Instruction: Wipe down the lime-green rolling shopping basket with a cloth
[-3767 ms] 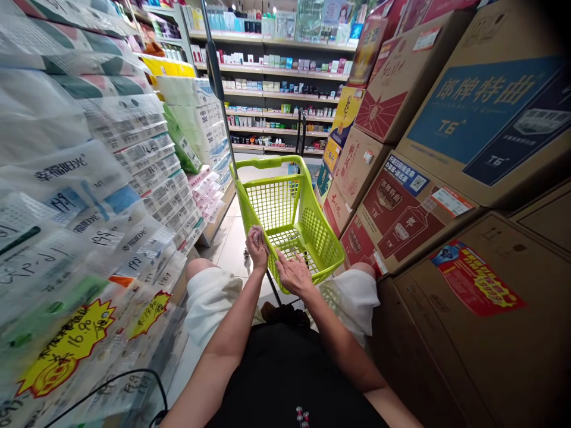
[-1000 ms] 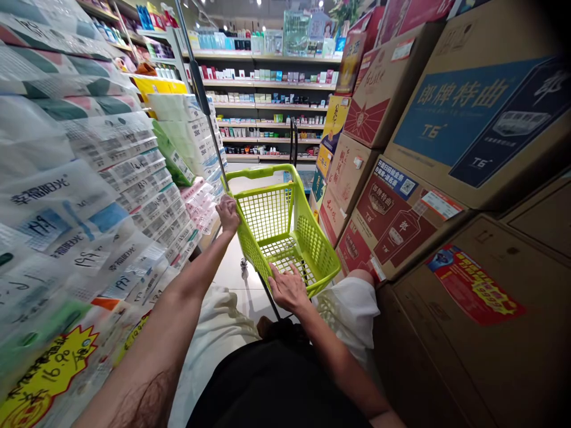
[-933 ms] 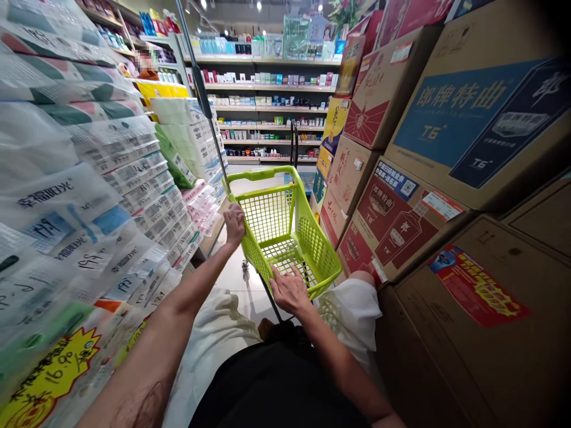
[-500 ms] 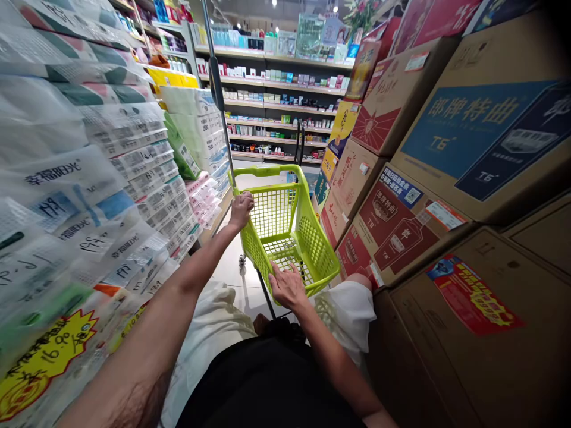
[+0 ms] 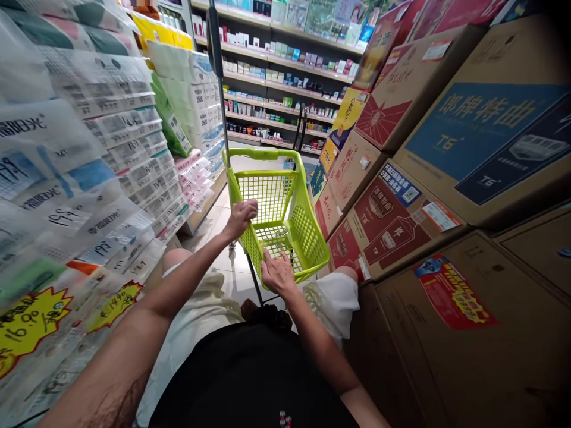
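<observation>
A lime-green plastic shopping basket [image 5: 310,238] with lattice sides is before my knees, with nothing seen inside it. My left hand [image 5: 241,217] is closed over the basket's left rim, knuckles up. At the near left corner my right hand [image 5: 277,273] rests on the rim, its fingers stretched out over the inside and the thumb apart. A dark frame bar and a small caster wheel [image 5: 232,249] show below the basket. A thin pole with a black grip [image 5: 214,44] rises by its far left corner.
Wrapped paper packs [image 5: 125,131] with handwritten prices are stacked close on my left. Large cardboard cartons [image 5: 486,131] form a wall on my right. Shelves of small boxes and tubes [image 5: 276,77] cross the far end of the narrow aisle. A black upright handle [image 5: 301,128] stands beyond the basket.
My left hand has slid nearer along the basket's left rim. My right hand keeps its place on the near corner. The view has tipped downward, showing less of the upper shelves.
</observation>
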`<control>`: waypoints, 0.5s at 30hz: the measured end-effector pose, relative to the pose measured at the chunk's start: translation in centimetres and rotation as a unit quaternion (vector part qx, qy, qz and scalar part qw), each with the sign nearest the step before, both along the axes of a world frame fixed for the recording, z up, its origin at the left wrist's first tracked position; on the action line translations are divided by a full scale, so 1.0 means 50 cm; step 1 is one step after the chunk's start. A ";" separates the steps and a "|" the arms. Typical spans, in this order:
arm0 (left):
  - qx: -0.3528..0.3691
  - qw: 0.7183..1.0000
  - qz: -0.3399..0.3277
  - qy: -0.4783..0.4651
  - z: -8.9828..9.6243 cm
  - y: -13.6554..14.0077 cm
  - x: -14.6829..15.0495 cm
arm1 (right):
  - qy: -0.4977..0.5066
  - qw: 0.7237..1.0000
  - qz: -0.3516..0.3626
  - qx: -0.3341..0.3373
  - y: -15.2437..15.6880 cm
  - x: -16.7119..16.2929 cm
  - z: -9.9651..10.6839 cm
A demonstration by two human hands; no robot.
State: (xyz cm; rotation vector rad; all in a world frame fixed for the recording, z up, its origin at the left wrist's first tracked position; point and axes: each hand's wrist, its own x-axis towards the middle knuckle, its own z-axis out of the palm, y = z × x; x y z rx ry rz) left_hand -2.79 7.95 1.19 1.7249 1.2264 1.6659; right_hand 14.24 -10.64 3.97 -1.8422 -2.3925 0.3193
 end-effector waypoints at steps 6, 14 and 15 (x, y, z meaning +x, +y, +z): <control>0.014 0.958 0.065 0.281 0.136 0.193 -0.086 | 0.027 1.000 0.002 -0.005 -0.011 -0.026 -0.002; -0.041 0.933 0.146 0.325 0.133 0.179 -0.077 | 0.098 0.995 -0.019 -0.024 -0.037 -0.061 -0.015; -0.043 0.927 0.138 0.346 0.126 0.170 -0.073 | 0.103 0.994 -0.019 -0.026 -0.042 -0.066 -0.019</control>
